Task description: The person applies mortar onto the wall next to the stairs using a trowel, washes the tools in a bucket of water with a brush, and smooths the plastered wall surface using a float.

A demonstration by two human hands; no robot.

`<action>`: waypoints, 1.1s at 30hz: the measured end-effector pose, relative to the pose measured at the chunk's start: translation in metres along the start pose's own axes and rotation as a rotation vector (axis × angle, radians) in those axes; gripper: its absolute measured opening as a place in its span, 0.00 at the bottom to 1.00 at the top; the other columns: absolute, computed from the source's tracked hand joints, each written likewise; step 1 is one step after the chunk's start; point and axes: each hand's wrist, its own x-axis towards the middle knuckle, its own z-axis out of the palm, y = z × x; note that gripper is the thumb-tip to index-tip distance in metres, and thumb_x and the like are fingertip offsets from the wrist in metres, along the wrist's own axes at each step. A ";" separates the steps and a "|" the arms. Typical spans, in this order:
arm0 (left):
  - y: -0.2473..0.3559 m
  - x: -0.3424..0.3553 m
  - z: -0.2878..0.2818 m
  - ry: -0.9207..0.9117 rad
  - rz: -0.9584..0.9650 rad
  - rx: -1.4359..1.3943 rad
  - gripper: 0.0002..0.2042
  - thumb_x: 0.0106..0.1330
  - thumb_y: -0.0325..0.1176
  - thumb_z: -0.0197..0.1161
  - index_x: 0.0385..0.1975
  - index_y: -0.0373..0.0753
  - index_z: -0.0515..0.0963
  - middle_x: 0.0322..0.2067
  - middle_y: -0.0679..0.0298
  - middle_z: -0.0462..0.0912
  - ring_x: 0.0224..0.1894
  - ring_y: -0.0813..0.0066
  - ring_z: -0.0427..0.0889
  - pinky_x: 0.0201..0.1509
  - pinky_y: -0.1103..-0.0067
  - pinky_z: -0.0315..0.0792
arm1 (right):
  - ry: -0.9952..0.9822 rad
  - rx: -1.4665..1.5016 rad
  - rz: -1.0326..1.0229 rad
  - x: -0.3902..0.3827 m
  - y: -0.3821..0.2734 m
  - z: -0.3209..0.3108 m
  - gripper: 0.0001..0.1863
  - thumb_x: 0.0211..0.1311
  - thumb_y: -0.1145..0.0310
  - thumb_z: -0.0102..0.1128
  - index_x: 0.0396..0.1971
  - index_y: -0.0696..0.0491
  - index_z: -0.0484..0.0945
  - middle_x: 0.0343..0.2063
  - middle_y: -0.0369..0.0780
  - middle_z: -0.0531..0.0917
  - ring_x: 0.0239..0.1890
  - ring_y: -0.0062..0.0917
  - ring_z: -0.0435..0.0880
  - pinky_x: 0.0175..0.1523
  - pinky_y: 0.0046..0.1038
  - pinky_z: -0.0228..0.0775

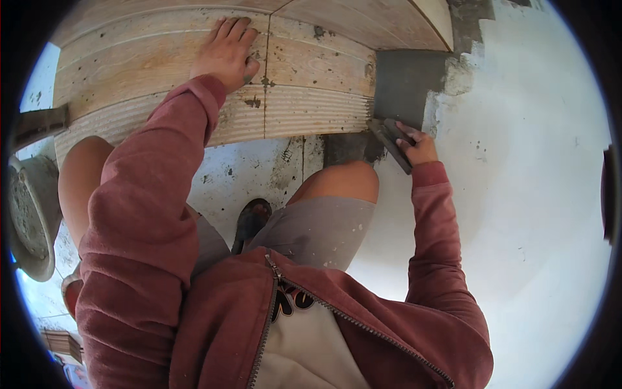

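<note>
My left hand (227, 55) rests flat on a wood-look tiled step (149, 65), fingers apart, holding nothing. The step has a ribbed front edge and is spotted with bits of mortar. At the step's right end my right hand (422, 148) grips a trowel (392, 146). The trowel slants beside the tile's ribbed corner, against the lower edge of a dark grey mortar patch (405, 78) on the wall. Whether its blade presses on the mortar or the tile end is hard to tell.
A white wall (525, 129) runs along the right. Another tiled step (350, 23) rises beyond. At the left stands a bucket (39, 220) with grey contents, below a dark bar-like piece (42, 126). Brown tile-like pieces (63, 345) lie lower left. The pale floor (227, 172) is mortar-stained.
</note>
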 end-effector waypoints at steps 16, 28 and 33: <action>0.006 0.001 -0.008 -0.009 0.005 0.013 0.22 0.49 0.35 0.54 0.47 0.38 0.66 0.54 0.56 0.63 0.59 0.58 0.58 0.66 0.68 0.49 | -0.055 -0.943 -0.235 0.071 -0.053 -0.036 0.15 0.48 0.68 0.53 0.37 0.35 0.80 0.33 0.34 0.76 0.41 0.27 0.69 0.45 0.29 0.62; 0.007 0.002 -0.010 -0.007 -0.017 0.028 0.22 0.50 0.35 0.52 0.47 0.38 0.66 0.54 0.56 0.62 0.59 0.59 0.57 0.66 0.68 0.48 | -0.044 -0.960 -0.370 0.071 -0.038 -0.038 0.17 0.49 0.67 0.53 0.40 0.31 0.78 0.34 0.34 0.75 0.41 0.28 0.68 0.45 0.28 0.62; 0.009 0.004 -0.008 0.003 0.007 0.025 0.22 0.49 0.34 0.53 0.47 0.38 0.66 0.54 0.57 0.63 0.59 0.60 0.58 0.66 0.69 0.49 | 0.259 -0.934 -0.283 0.104 -0.023 -0.046 0.21 0.41 0.72 0.55 0.37 0.31 0.79 0.34 0.33 0.74 0.38 0.30 0.70 0.43 0.29 0.64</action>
